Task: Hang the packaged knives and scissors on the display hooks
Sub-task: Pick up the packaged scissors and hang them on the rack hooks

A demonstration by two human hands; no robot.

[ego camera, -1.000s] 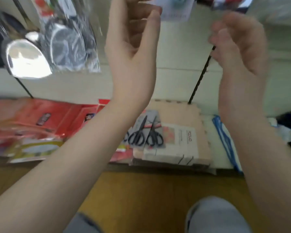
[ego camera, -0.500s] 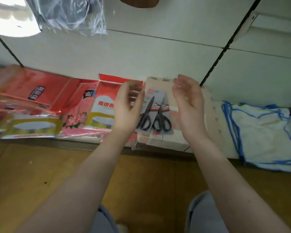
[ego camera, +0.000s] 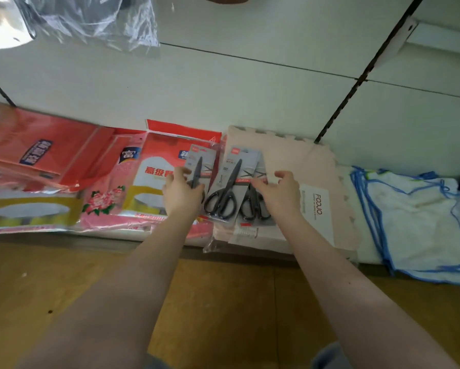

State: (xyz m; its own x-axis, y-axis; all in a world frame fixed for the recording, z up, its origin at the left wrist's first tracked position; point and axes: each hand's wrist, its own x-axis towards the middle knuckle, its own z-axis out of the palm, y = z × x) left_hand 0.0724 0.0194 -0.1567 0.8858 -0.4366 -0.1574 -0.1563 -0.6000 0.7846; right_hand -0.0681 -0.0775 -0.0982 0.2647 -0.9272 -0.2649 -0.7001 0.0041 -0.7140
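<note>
Three grey carded packs of black scissors lie side by side on a low shelf. My left hand [ego camera: 182, 194] grips the lower part of the left scissors pack [ego camera: 199, 162], covering its handles. The middle scissors pack [ego camera: 227, 187] lies free between my hands. My right hand [ego camera: 278, 194] arches over the right scissors pack [ego camera: 258, 211], fingertips touching its card and thumb lifted apart. No display hooks are in view.
Red and pink packaged goods [ego camera: 64, 166] fill the shelf to the left. The packs rest partly on a beige foam mat [ego camera: 314, 166]. White cloths with blue edging [ego camera: 415, 214] lie at right. Bagged utensils [ego camera: 85, 20] hang at top left. Wooden floor [ego camera: 223, 302] lies below.
My hands dropped from up near the hanging items to the shelf. The view tilted down. The scissors packs are now spread apart, with a third one showing at left.
</note>
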